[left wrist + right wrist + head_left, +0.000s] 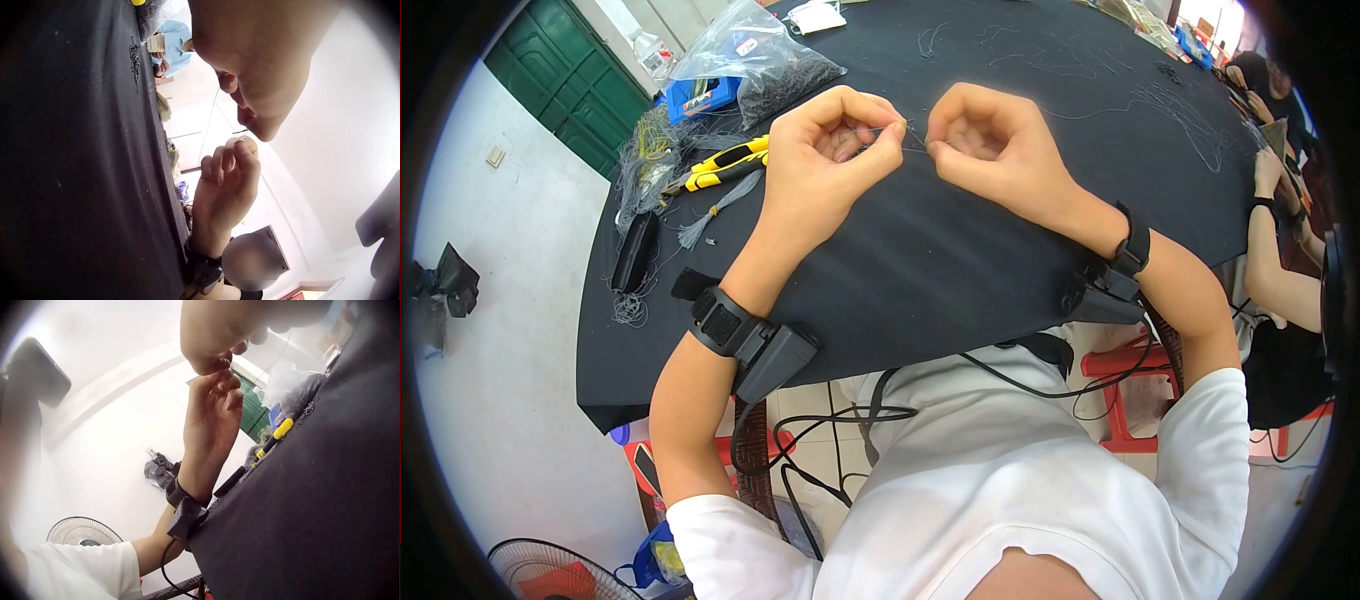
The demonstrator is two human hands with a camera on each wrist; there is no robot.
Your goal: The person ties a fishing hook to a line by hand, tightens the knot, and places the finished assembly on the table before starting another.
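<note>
In the head view, my left hand (825, 150) and right hand (1005, 140) are raised over the black-covered table, fingertips close together. Thumb and forefinger of each hand pinch a thin grey thread (914, 134), which crosses the small gap between them. The left wrist view shows a short dark strand (240, 132) at the meeting fingertips, and a fine loop hanging beside them. From the right wrist, the left hand (215, 403) shows with curled fingers, its tips right at those of the right hand. The fingertips hide the ends of the thread.
Left on the table are yellow-black pliers (725, 165), a tied thread bundle (718, 212), a black case (635, 252) and a clear bag (750, 75) of dark pieces. Loose thread (1190, 115) lies right. Another person's arm (1280, 240) is at the right edge. Cables hang below my wrists.
</note>
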